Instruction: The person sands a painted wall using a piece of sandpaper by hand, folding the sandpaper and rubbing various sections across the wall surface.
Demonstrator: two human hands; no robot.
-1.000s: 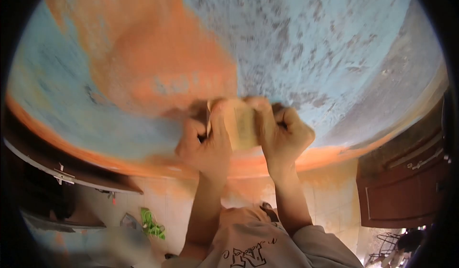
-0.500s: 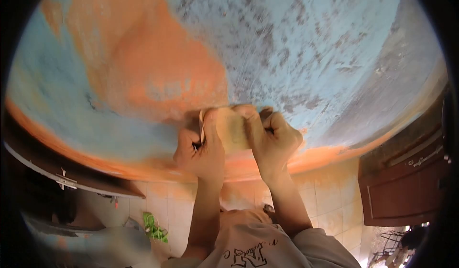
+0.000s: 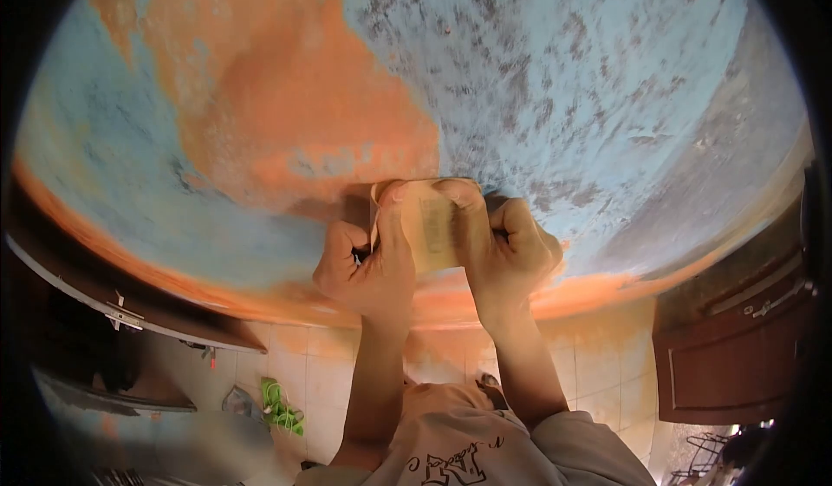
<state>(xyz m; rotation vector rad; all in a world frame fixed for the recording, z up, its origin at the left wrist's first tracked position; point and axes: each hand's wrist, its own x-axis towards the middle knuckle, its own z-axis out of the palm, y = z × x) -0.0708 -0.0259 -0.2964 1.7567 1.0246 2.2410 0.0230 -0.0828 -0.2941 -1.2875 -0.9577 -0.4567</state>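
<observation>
Hands, two: left hand (image 3: 368, 265) and right hand (image 3: 511, 260), each gripping one side of the sheet, thumbs laid on its near face, fingers curled.

Sheet (image 3: 432, 234), one: yellowish, faint printing on near face; between the hands, in front of the wall, contact with it hidden.

Wall (image 3: 555, 78): blue, dark-flecked on the right; large orange patch (image 3: 295, 96) on the left.

Floor (image 3: 598, 373): pale tiles; bright green item (image 3: 279, 406), lower left, kind unclear.

Door (image 3: 724, 369): reddish-brown, panelled, far right.
</observation>
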